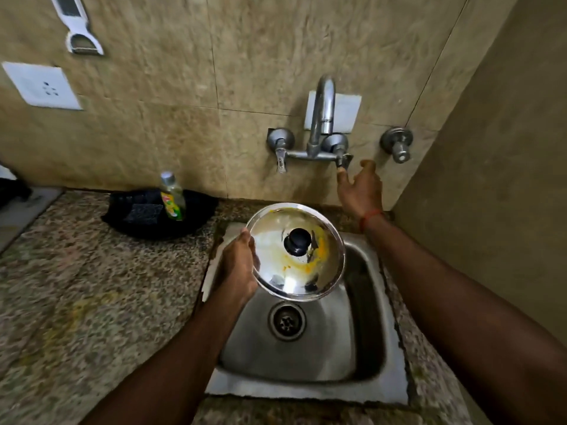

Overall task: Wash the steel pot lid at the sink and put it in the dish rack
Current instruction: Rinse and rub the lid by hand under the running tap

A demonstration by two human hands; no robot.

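The round steel pot lid [276, 271] with a black knob and yellow food stains is held tilted over the steel sink [306, 357]. My left hand [239, 265] grips the lid by its left rim. My right hand [360, 187] is raised to the wall, fingers apart, its fingertips touching the right handle [343, 159] of the wall tap [322, 118]. No water is seen running from the spout. No dish rack is in view.
A dish soap bottle [172, 196] and a dark sponge [142, 212] sit in a black tray [196, 222] on the granite counter [76, 286] left of the sink. A separate valve [398, 145] sticks out of the wall at right. A side wall stands close on the right.
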